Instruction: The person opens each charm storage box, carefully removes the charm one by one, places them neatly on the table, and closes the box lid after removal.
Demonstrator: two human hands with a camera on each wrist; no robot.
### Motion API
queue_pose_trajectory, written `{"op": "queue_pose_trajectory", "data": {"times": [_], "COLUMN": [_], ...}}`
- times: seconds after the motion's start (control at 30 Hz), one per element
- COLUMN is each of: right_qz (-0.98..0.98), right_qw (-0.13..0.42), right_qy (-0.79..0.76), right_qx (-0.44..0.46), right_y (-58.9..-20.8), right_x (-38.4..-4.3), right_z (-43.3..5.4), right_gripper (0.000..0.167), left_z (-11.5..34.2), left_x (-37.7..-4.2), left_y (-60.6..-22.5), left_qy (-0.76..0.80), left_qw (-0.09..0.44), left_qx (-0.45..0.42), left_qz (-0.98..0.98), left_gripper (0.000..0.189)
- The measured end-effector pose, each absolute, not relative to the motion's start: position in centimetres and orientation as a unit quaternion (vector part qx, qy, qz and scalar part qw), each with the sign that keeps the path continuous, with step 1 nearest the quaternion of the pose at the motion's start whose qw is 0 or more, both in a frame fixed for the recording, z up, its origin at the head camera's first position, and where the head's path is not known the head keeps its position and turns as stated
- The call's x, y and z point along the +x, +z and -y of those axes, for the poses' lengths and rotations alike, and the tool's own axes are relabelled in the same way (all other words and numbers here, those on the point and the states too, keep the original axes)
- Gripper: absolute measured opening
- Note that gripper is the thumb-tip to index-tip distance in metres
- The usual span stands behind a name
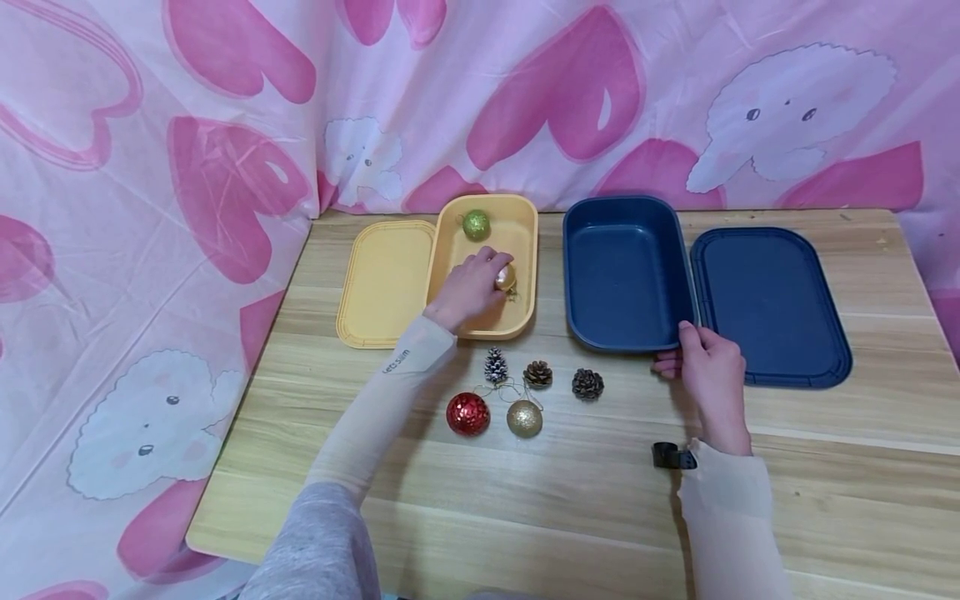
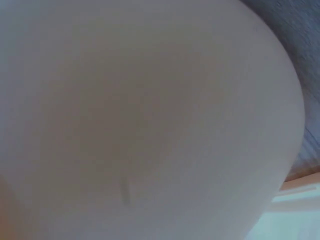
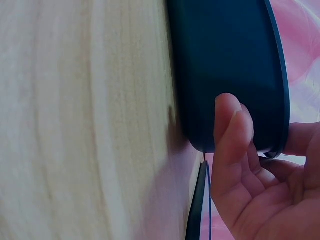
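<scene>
Through the head view I see the left hand [image 1: 468,289] in the yellow box [image 1: 519,232], a gold ball [image 1: 507,278] grasped between its fingertips; my right hand [image 1: 712,375] has its fingers pinching the blue box [image 1: 618,283] at its near right corner.

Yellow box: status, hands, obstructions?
Left hand holds shiny gold ball, over or in yellow box. Right hand grips blue box, near corner. Green ball farther back inside; nothing seen blocking.
</scene>
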State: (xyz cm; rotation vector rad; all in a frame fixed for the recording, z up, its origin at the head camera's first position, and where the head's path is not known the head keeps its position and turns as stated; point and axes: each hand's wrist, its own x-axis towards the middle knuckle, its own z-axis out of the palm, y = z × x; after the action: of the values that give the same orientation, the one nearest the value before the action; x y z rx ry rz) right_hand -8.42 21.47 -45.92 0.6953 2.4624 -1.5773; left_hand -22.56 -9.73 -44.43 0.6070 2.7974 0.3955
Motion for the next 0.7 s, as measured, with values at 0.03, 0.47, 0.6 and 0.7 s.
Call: {"op": "queue_pose_trajectory", "data": {"times": [0.03, 0.47, 0.6, 0.7], "right_qz": [-0.817, -0.818, -0.817, -0.814], "right_qw": [0.068, 0.068, 0.066, 0.063], "right_qy": [-0.523, -0.522, -0.524, -0.529], "right_qx": [0.232, 0.232, 0.231, 0.23], "right_y": [-45.91, -45.91, -45.96, -45.99], "right_x": [-8.42, -8.38, -8.41, -8.45], "right_z": [-21.47, -21.44, -21.44, -21.41], "right_gripper": [0.057, 0.059, 0.058, 0.055], "left_z": [9.78, 10.41, 10.55, 10.69], "left_x": [-22.54, -22.41, -22.44, -22.48], "left_y": [-44.46, -44.41, -44.43, -44.59], "left_qy": [0.137, 0.153, 0.143, 0.133], "left_qw": [0.126, 0.133, 0.128, 0.127], "left_qx": [0.207, 0.197, 0.196, 0.193], "left_qz": [-0.96, -0.959, -0.962, -0.964], "left_gripper": [0.061, 0.063, 0.062, 0.059]}}
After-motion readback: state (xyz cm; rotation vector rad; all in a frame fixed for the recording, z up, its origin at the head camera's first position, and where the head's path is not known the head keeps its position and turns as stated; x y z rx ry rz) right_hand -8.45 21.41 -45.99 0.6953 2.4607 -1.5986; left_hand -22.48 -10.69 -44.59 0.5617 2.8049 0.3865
